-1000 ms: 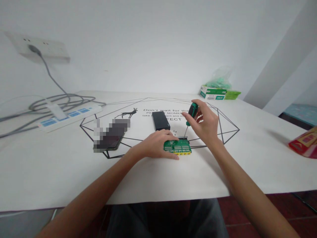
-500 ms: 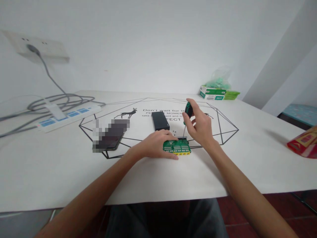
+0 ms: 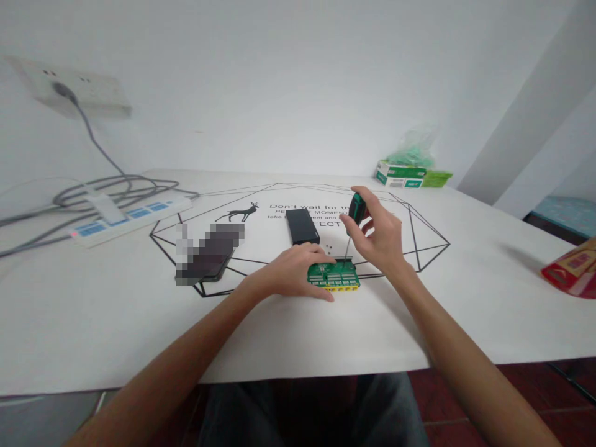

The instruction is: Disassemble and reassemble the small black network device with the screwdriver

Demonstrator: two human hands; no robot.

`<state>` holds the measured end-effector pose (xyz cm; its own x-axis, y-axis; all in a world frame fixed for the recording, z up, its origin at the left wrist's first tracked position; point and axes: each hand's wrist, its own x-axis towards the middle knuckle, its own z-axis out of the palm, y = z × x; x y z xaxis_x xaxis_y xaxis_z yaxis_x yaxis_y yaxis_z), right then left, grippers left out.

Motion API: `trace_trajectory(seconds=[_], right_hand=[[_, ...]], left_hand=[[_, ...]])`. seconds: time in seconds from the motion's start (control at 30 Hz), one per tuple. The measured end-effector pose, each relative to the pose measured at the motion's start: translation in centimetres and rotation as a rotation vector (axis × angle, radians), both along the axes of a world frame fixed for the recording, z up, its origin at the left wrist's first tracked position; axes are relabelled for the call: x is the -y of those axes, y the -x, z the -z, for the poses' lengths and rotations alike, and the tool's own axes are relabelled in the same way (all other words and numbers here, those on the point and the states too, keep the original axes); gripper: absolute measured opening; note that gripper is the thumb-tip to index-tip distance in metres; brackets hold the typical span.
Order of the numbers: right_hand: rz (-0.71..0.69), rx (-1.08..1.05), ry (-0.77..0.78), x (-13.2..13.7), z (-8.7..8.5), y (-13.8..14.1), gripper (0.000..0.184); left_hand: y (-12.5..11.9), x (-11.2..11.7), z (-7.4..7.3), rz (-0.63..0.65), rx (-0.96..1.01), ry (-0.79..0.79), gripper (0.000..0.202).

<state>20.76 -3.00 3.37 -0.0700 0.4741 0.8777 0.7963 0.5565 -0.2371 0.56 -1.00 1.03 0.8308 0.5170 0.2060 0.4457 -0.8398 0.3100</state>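
Observation:
A small green circuit board (image 3: pixel 336 275) with yellow connectors along its near edge lies flat on the white table (image 3: pixel 302 323). My left hand (image 3: pixel 291 270) rests on the board's left end, fingers curled over it, pinning it down. My right hand (image 3: pixel 379 233) pinches the green-and-black handle of a screwdriver (image 3: pixel 354 214), held nearly upright. Its thin shaft points down onto the far edge of the board. A few tiny dark screws (image 3: pixel 329 248) lie just behind the board.
A black rectangular case (image 3: pixel 302 226) lies behind the board. A dark phone (image 3: pixel 207 261) sits to the left, a power strip (image 3: pixel 125 217) with grey cables at far left. Green-and-white boxes (image 3: pixel 403 174) stand at the back right; a red packet (image 3: pixel 570 267) lies at the right edge.
My right hand has shifted slightly left and re-gripped the screwdriver handle, turning it over the board. The left hand and board stay put.

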Motion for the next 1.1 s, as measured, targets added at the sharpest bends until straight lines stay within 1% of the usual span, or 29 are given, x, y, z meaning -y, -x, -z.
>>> trace_trajectory(seconds=[0.13,0.33,0.5,0.6,0.77,0.83,0.9,0.93,1.0,1.07,1.1], right_hand=[[-0.035,-0.026,0.01,-0.1,-0.2,-0.1,0.041],[-0.087,-0.056,0.131,-0.1,0.0,0.1,0.044],[-0.066,-0.044,0.057,-0.2,-0.2,0.3,0.04],[-0.026,-0.049,0.02,-0.2,-0.3,0.3,0.039],[0.007,-0.058,0.039,0.0,-0.2,0.2,0.034],[0.033,-0.075,0.005,0.2,-0.3,0.1,0.032],[0.051,-0.138,-0.05,0.4,-0.4,-0.1,0.033],[0.044,-0.189,-0.069,0.4,-0.4,-0.2,0.034],[-0.004,-0.304,-0.068,0.3,-0.3,-0.3,0.036],[-0.069,-0.371,-0.012,0.1,0.0,-0.3,0.036],[-0.1,-0.378,0.028,-0.1,0.2,-0.2,0.035]], left_hand=[[0.0,0.1,-0.1,0.0,-0.005,-0.004,0.067],[-0.1,0.2,-0.4,-0.009,-0.028,0.012,0.068],[0.0,0.1,-0.2,-0.019,-0.021,0.025,0.068],[0.0,0.1,-0.2,-0.031,-0.009,0.04,0.067],[-0.1,0.0,-0.5,-0.032,0.082,0.062,0.066],[-0.1,-0.2,-0.5,-0.113,0.169,0.025,0.058],[-0.1,-0.5,-0.4,-0.243,0.25,-0.032,0.045],[0.0,-0.7,-0.3,-0.307,0.272,-0.053,0.042],[0.2,-1.1,-0.1,-0.421,0.282,-0.067,0.047],[0.4,-1.4,0.1,-0.522,0.276,-0.059,0.052],[0.4,-1.5,0.1,-0.552,0.273,-0.047,0.054]])
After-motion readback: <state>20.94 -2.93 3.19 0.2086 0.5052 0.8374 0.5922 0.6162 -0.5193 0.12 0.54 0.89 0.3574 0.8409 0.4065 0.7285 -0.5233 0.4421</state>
